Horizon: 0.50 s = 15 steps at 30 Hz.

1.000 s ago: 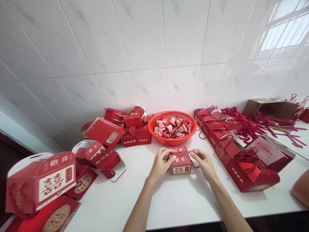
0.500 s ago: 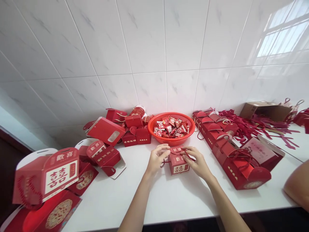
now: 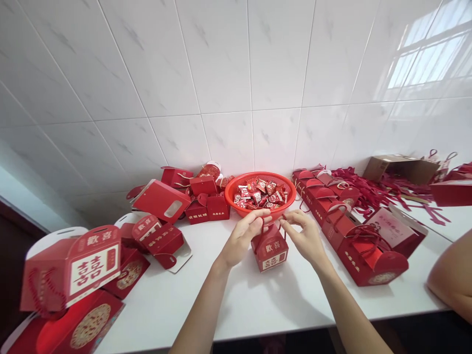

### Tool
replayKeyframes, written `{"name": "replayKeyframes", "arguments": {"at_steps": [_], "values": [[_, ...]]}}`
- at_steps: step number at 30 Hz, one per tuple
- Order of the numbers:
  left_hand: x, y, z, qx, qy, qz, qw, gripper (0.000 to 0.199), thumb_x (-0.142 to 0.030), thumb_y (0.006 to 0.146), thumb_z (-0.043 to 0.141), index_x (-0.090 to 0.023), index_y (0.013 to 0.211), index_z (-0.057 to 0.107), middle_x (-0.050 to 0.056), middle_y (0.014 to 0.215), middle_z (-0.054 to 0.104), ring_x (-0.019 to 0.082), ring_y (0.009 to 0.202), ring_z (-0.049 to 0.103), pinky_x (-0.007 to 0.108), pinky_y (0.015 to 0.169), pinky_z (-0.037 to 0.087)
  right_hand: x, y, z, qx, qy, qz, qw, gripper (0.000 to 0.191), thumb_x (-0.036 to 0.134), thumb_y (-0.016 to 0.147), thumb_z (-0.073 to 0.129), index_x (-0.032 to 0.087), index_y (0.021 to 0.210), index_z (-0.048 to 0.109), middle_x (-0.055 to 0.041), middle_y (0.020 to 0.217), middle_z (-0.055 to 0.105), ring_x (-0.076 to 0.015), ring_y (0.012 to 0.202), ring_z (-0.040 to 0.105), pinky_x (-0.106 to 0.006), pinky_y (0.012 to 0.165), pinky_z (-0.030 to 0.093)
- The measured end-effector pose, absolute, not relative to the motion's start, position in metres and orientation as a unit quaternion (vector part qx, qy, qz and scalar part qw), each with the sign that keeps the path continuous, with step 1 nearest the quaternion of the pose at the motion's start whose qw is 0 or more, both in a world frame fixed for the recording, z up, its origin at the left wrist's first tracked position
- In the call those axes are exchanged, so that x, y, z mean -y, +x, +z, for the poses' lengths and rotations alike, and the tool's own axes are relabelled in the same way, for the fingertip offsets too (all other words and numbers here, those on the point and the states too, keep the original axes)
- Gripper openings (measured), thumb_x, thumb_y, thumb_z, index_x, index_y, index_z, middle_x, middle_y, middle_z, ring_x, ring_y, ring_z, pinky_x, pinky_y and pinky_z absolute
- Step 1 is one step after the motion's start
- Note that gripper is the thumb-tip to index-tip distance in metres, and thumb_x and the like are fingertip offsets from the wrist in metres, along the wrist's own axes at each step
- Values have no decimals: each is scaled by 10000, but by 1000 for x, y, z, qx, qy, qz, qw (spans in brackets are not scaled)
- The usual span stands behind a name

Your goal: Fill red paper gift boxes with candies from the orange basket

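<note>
A small red gift box (image 3: 271, 250) with a white label and Chinese characters stands between my hands, its top flaps folded together. My left hand (image 3: 246, 233) pinches one dark red cord handle (image 3: 263, 225) at the box's left side. On the other side, my right hand (image 3: 303, 235) grips the cord handle near the right of the box top. Both cords are pulled up above the box. Just behind is a red plastic basket (image 3: 229, 200) that holds several wrapped candies (image 3: 262, 192).
Red boxes (image 3: 73, 268) are heaped at the left. A row of boxes with corded tops (image 3: 342, 233) runs along the right. Beyond it lie dark red ribbons (image 3: 354, 184) and an open brown carton (image 3: 393, 164). Another person's arm (image 3: 452, 275) rests at the right edge.
My fingers have moved from the box's top flaps to the cords, which are now drawn upward. The box has turned and tilted slightly. At the far right, a red box has come further into view.
</note>
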<state>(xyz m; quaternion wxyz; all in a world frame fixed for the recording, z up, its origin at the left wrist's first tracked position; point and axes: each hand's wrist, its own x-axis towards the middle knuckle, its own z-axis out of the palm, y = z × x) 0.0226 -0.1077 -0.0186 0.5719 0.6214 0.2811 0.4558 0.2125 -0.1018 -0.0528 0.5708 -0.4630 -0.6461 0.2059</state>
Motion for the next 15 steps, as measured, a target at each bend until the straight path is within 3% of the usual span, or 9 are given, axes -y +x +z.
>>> {"name": "replayKeyframes", "arguments": {"at_steps": [4,8,11,15], "values": [[111,31,-20,-268,630,424,593,624,-663,895,519,-239,1350,571,109,1485,519,318,1421,423,447,1144,390,108,203,-47,652,-452,278,541,242,403,850,628,187,763,693,-52,771,696,-192,726,631,-323,709,525],[117,38,-19,-275,670,409,556,651,-636,926,475,-238,1441,491,93,1557,435,311,1474,335,453,1193,320,113,194,-51,660,-471,265,522,222,379,834,630,183,735,659,-33,714,660,-177,672,586,-302,645,485],[121,43,-16,-287,697,398,523,625,-582,935,503,-225,1447,488,93,1552,443,312,1470,335,468,1216,276,114,191,-55,643,-475,252,546,167,323,815,618,183,731,656,-40,740,666,-183,695,592,-310,673,487],[122,47,-19,-267,691,409,533,576,-499,920,573,-238,1428,496,94,1531,464,321,1430,398,482,1188,333,114,193,-56,611,-463,272,581,155,314,837,598,191,795,682,-49,807,700,-203,776,633,-326,736,503]]}}
